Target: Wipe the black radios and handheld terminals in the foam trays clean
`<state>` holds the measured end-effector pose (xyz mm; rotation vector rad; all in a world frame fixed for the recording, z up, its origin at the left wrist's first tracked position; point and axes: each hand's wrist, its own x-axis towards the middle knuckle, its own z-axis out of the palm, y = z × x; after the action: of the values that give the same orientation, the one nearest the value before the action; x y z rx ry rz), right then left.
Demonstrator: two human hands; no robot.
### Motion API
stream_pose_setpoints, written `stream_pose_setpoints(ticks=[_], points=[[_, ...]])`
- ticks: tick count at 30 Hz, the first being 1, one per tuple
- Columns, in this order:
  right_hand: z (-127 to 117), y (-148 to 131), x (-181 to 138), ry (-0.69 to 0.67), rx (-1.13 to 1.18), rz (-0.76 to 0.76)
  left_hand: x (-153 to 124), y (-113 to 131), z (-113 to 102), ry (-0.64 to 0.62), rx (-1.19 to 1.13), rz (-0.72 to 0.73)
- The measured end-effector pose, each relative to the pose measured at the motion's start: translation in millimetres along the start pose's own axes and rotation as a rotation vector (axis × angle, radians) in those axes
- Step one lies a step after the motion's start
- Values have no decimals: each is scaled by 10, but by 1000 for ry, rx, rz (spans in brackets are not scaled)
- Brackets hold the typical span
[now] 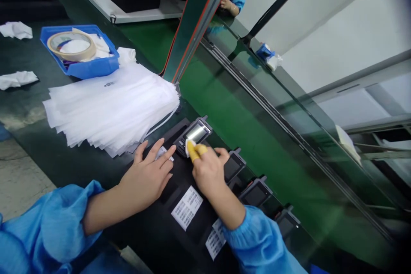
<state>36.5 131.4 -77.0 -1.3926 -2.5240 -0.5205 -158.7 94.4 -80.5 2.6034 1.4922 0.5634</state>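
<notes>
A row of black handheld devices with small screens lies on the green belt. The farthest device (193, 134) has a shiny screen. My right hand (208, 170), with yellow finger cots on thumb and forefinger, pinches a small white piece (190, 144) at that screen's near corner. My left hand (150, 175) lies flat with fingers spread on the device's black body, just left of the screen. Two more devices (233, 165) (256, 192) follow to the right. White barcode labels (187, 206) sit on the black bodies near my wrists.
A fanned stack of white foam bags (109, 109) lies left of the devices. Behind it a blue tray (80, 51) holds a tape roll (71, 45). White rags (17, 79) lie at far left. Another person's hand (228, 5) shows beyond the green post (195, 21).
</notes>
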Motion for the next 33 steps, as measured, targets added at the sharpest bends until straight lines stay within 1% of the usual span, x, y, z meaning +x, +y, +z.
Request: stream_pose_setpoints(ticks=[2, 3, 5, 7, 9, 10, 12, 15, 17, 19, 23, 24, 26, 30, 31, 33], points=[[-38, -81, -26, -11, 38, -70, -6, -3, 6, -9, -3, -3], [-46, -77, 15, 1, 39, -75, -8, -4, 8, -12, -2, -3], [-38, 20, 178, 52, -13, -26, -9, -5, 14, -16, 0, -4], [-1, 174, 374, 99, -99, 52, -7, -3, 20, -23, 3, -6], [41, 273, 503, 92, -145, 92, -4, 1, 25, -27, 0, -10], [55, 275, 522, 74, -144, 86, -2, 3, 26, -28, -3, -13], [55, 176, 465, 38, -108, 33, -2, 7, 26, -26, -12, -15], [1, -90, 258, 15, -27, -83, -8, 8, 25, -19, -18, -16], [-32, -192, 163, 5, 24, -122, -15, 7, 29, -15, -18, -19], [-34, -158, 163, 6, 44, -93, -19, 5, 36, -10, -22, -17], [29, 114, 338, 32, -65, 101, -24, 7, 51, 8, -31, -13], [43, 149, 369, 31, -94, 126, -25, 7, 54, 11, -32, -16], [46, 125, 380, 24, -105, 99, -28, 8, 57, 12, -35, -22], [-12, -85, 312, 23, -48, -84, -29, 3, 61, 18, -41, -20], [-18, -105, 319, 28, -56, -95, -27, 2, 63, 22, -41, -17], [-7, -61, 386, 54, -112, -48, -20, -1, 64, 32, -39, -18]])
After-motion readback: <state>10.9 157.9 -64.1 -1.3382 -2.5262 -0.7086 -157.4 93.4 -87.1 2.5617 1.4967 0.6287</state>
